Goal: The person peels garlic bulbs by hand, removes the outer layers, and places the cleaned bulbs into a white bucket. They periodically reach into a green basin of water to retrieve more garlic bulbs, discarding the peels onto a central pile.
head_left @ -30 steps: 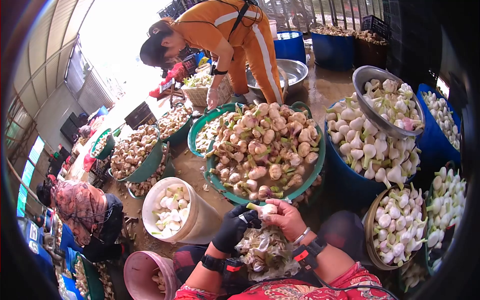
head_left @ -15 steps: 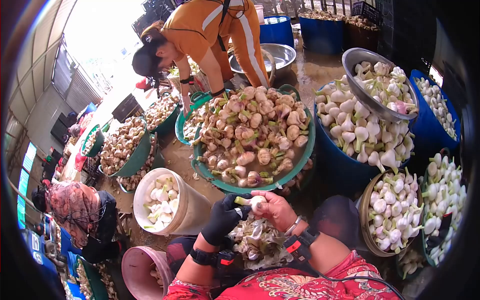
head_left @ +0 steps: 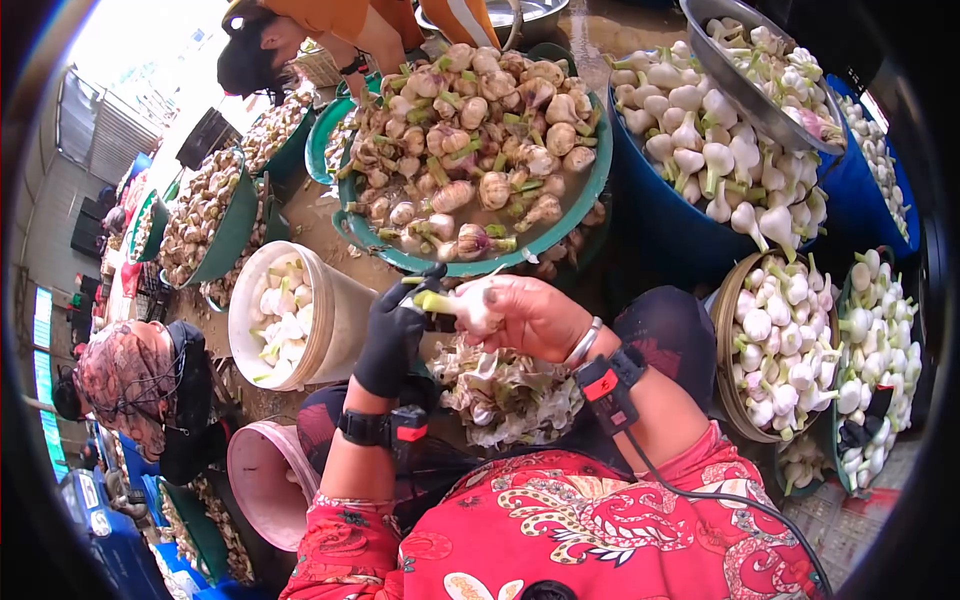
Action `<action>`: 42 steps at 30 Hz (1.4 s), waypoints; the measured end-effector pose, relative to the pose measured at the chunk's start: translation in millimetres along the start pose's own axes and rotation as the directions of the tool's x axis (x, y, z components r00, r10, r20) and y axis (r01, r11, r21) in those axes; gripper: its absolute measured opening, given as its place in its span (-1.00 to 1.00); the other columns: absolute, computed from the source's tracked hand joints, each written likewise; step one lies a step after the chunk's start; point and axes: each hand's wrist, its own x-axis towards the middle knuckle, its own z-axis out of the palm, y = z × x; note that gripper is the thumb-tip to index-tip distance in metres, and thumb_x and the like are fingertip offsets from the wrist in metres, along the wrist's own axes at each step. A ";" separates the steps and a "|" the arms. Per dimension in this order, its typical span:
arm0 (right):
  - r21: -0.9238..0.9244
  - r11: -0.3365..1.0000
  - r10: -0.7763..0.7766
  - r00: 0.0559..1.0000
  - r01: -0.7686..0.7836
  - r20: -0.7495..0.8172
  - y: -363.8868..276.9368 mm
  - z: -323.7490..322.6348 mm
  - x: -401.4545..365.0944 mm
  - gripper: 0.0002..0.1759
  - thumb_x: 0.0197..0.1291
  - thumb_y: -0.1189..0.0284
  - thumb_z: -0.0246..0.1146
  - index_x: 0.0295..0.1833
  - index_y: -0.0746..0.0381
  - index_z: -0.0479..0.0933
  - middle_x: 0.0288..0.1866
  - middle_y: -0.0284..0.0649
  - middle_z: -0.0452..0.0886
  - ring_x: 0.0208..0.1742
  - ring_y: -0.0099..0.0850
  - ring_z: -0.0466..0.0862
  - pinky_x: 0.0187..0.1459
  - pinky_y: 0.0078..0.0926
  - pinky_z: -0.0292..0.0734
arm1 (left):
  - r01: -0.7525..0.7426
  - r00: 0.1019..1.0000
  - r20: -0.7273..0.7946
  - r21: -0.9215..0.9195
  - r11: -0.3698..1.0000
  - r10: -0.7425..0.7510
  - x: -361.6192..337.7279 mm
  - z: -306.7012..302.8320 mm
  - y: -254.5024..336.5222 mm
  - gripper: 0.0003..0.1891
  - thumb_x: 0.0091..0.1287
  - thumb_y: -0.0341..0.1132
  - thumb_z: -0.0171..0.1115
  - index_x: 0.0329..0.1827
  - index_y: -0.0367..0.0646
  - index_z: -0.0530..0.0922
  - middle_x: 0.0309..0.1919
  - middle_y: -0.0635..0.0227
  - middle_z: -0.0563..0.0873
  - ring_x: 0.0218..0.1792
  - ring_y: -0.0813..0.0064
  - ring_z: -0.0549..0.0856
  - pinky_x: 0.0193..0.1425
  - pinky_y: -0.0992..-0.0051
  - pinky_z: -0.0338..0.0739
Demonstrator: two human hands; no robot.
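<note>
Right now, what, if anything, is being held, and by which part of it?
Garlic: the right hand holds it by the bulb. The gloved left hand is at the green stem, but whether it grips there cannot be told.

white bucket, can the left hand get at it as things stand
Probably yes: the black-gloved left hand looks close beside the white bucket, which is uncovered, and nothing visible stands between them.

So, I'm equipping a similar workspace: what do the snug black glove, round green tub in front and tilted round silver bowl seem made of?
Snug black glove: probably matte fabric, without shine; any coating unclear. Round green tub: likely smooth plastic, its thick rim evenly coloured. Tilted round silver bowl: probably polished metal, given its grey sheen.
</note>
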 end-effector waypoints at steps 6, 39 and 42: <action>0.117 0.986 -0.097 0.982 0.117 -0.163 2.0 6.0 2.4 -0.65 0.37 0.27 0.08 0.05 0.34 0.45 -0.21 -0.18 0.60 -0.17 -0.33 0.67 -0.15 -0.41 0.61 | 0.097 0.995 0.070 -0.368 0.925 -0.077 -15.6 31.2 20.1 -0.52 0.18 -0.52 0.23 0.21 -0.35 0.45 0.00 0.30 0.65 -0.04 0.50 0.62 0.14 0.47 0.45; -0.416 0.891 0.049 0.951 -0.180 -0.306 -8.4 18.0 -12.0 -0.71 0.14 0.38 0.31 -0.08 0.26 0.46 -0.47 -0.41 0.50 -0.56 -0.67 0.44 -0.55 -0.72 0.33 | 0.064 0.997 0.025 0.357 0.932 -0.078 -7.2 31.0 6.3 -0.79 0.24 -0.44 0.17 -0.07 -0.26 0.57 -0.38 0.26 0.70 -0.36 0.43 0.69 -0.23 0.46 0.54; -0.420 0.862 0.241 0.959 -0.283 -0.152 -1.6 18.8 -13.7 -0.73 0.16 0.33 0.29 -0.10 0.21 0.45 -0.45 -0.43 0.52 -0.54 -0.68 0.48 -0.55 -0.71 0.35 | -0.301 0.945 0.179 0.807 0.508 0.275 -3.4 31.6 6.2 -0.79 0.12 -0.45 0.23 -0.16 -0.19 0.60 -0.30 0.04 0.67 -0.24 0.05 0.67 -0.18 0.31 0.53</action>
